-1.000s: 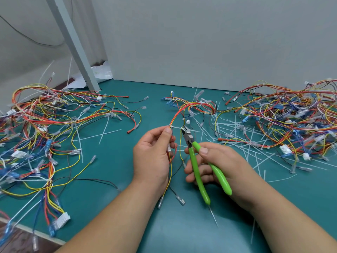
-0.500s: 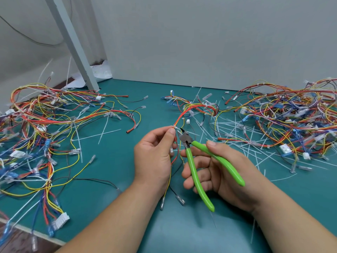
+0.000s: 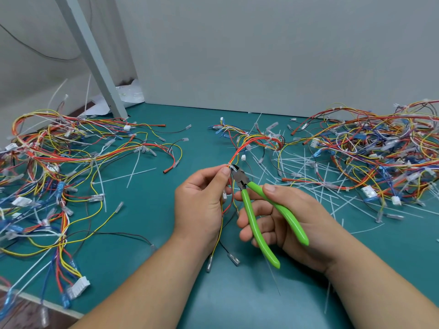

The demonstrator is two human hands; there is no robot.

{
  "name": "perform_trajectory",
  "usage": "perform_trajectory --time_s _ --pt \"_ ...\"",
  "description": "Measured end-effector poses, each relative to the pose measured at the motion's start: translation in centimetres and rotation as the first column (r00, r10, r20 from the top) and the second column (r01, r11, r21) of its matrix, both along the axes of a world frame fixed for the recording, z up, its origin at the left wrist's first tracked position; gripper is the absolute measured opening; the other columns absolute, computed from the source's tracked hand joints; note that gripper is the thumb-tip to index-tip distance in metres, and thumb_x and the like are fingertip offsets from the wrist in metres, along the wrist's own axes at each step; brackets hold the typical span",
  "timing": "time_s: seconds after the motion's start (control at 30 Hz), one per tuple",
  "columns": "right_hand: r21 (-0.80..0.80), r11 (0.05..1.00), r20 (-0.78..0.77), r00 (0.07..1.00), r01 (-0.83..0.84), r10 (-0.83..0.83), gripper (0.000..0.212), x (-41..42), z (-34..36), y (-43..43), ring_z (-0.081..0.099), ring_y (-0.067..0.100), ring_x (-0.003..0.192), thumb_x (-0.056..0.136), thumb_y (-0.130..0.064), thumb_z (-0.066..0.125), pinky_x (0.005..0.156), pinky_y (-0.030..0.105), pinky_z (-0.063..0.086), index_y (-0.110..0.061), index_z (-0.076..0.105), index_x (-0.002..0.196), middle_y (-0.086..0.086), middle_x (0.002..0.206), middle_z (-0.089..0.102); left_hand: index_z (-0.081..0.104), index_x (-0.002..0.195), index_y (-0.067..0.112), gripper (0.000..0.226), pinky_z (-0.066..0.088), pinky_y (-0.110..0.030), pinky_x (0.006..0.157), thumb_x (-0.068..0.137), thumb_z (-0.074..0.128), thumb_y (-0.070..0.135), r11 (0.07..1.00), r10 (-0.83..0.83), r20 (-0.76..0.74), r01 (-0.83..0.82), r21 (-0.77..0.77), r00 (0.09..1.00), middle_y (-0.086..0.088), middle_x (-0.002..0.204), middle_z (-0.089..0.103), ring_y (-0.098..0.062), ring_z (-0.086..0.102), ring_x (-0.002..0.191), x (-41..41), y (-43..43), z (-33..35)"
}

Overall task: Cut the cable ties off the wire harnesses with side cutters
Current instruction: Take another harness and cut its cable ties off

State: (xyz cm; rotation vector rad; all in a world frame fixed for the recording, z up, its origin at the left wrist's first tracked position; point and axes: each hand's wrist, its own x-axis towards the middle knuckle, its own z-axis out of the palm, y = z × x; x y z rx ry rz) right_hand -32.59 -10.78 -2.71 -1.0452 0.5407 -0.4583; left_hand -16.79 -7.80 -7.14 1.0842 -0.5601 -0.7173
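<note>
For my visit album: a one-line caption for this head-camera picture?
A left hand pinches a wire harness while the right hand holds green-handled side cutters at its cable tie.

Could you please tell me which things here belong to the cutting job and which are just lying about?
In use: left hand, held harness, its cable tie, side cutters, right hand.
Lying about: left wire pile, right wire pile, cut ties, grey post.

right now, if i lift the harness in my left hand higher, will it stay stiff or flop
Probably floppy: the wire harness curves loosely from the left hand to the table, and its ends dangle below the palm. Likely light, since a fingertip pinch holds it up. It could snag the cut ties lying beside it.
</note>
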Motion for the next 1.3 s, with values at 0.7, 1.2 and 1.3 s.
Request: perform_trajectory --time_s 0.7,1.2,1.3 --pt "-0.057 0.998 -0.021 0.999 0.029 -0.030 0.046 0.38 0.28 0.78 0.075 0.030 0.070 0.086 -0.039 0.063 0.055 0.029 0.058 -0.001 0.067 0.113 0.019 0.086 0.073 0.080 0.084 0.019 0.007 0.053 -0.037 0.071 0.080 0.079 0.024 0.998 -0.040 -0.003 0.040 -0.043 0.999 -0.006 0.077 0.073 -0.019 0.063 0.069 0.05 -0.18 -0.37" --pt "-0.092 0.995 -0.041 0.998 0.039 -0.043 0.027 0.65 -0.02 0.88 0.074 0.032 0.068 0.086 -0.032 0.066 0.051 0.029 0.057 -0.011 0.073 0.102 0.017 0.083 0.073 0.081 0.086 0.017 0.003 0.053 -0.026 0.063 0.083 0.079 0.015 0.995 -0.073 -0.025 0.072 -0.064 0.997 -0.007 0.079 0.074 -0.017 0.063 0.067 0.00 0.13 -0.06" --pt "-0.097 0.995 -0.051 0.998 0.035 -0.040 0.025 0.67 -0.21 0.77 0.074 0.032 0.069 0.087 -0.031 0.067 0.052 0.029 0.057 -0.013 0.075 0.102 0.017 0.083 0.073 0.081 0.086 0.016 0.005 0.052 -0.026 0.061 0.081 0.081 0.017 0.995 -0.077 -0.037 0.074 -0.060 0.996 -0.007 0.078 0.074 -0.017 0.063 0.065 -0.09 0.14 0.07"
